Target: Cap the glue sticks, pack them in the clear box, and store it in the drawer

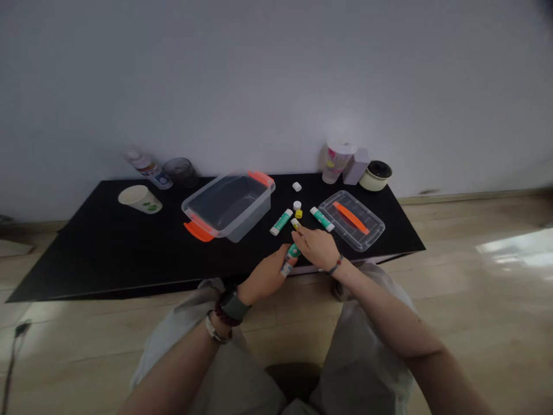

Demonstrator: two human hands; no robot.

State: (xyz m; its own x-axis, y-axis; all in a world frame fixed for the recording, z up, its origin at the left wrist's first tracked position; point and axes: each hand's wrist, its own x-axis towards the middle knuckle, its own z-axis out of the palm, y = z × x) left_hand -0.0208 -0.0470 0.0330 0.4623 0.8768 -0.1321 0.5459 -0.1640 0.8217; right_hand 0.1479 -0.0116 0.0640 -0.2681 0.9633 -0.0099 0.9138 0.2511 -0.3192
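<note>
My left hand (264, 278) is closed around a green and white glue stick (291, 255), held over the front edge of the black table (108, 253). My right hand (317, 245) pinches the top end of that same stick, fingers pressed together. Two more green glue sticks (281, 222) (322, 219) lie flat on the table just beyond my hands. Small loose caps rest between them: a white cap (297, 204), a yellow cap (298, 214), and another white cap (296, 186) farther back.
A clear plastic bin with orange latches (228, 206) sits left of the sticks, its clear lid with an orange handle (352, 219) to the right. A paper cup (140, 199), a bottle (149, 167), a plastic cup (337, 160) and a round jar (375, 175) line the back.
</note>
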